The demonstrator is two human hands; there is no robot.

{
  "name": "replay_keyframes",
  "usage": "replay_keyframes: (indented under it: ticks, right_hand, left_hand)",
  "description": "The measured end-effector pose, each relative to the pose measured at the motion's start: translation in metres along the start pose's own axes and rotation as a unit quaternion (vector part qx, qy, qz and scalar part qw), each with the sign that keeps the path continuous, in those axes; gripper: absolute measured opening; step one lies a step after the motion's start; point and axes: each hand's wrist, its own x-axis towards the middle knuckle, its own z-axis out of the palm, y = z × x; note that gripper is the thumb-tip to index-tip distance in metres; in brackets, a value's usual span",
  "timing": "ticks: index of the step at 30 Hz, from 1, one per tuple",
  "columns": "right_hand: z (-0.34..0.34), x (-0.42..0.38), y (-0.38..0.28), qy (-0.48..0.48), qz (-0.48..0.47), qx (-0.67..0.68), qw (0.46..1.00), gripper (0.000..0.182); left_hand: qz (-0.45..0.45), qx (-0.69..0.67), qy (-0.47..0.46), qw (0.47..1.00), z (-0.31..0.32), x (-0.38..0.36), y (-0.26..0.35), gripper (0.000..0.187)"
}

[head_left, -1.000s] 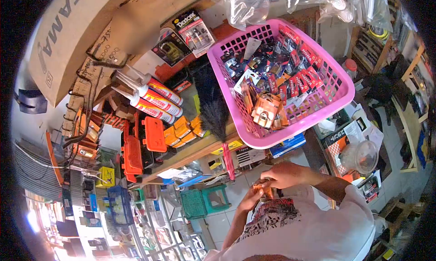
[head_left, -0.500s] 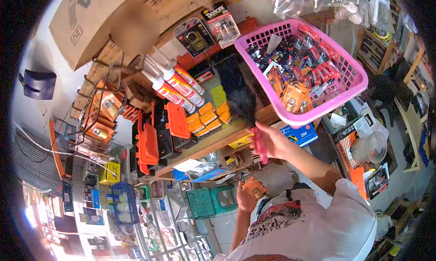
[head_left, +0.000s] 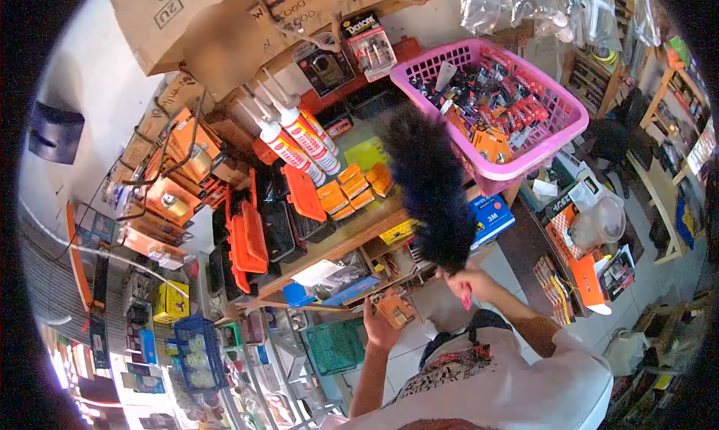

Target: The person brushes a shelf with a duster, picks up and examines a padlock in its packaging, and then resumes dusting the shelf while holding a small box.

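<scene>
My right hand [head_left: 479, 286] is wrapped round the pink handle of a black feather duster [head_left: 427, 183]. The duster's fluffy head points up and away, in front of the shelf edge and the basket's near left corner. Lower down, my left hand [head_left: 380, 329] grips an orange carded pack [head_left: 395, 308], held near my waist; its contents are too small to make out. Beyond the duster stands a pink plastic basket [head_left: 517, 172] filled with red and orange packets. Small orange boxes [head_left: 352, 183] sit on the shelf left of the duster.
White-and-red silicone sealant tubes [head_left: 303, 142] stand behind the small boxes. Orange-lidded cases [head_left: 247, 239] line the shelf's left end, near a wire rack with padlock packs [head_left: 176, 198]. A blue 3M box [head_left: 490, 219] is below the basket. A teal crate [head_left: 333, 348] lies lower left.
My right hand has drawn the duster back toward my body and down, so its head now stands before the shelf edge. My left hand, still holding the pack, has shifted slightly left.
</scene>
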Motion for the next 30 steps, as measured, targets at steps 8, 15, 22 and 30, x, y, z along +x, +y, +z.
replay_keyframes:
  ticks: [8, 15, 22, 30]
  right_hand:
    - [0.005, -0.067, 0.006, -0.094, 0.131, -0.170, 0.972, 0.039]
    - [-0.036, -0.110, 0.068, -0.059, 0.063, -0.262, 0.961, 0.036]
    - [-0.041, -0.139, 0.056, -0.004, 0.018, -0.267, 0.963, 0.038]
    - [-0.068, -0.164, 0.046, 0.038, 0.030, -0.253, 0.966, 0.039]
  left_hand:
    - [0.148, -0.148, -0.068, 0.976, 0.040, -0.003, 0.002, 0.068]
    - [0.196, -0.031, -0.182, 0.963, 0.076, 0.022, 0.000, 0.058]
    - [0.154, -0.016, -0.103, 0.983, 0.094, 0.036, -0.004, 0.068]
    - [0.075, -0.056, -0.281, 0.955, 0.119, 0.068, -0.015, 0.073]
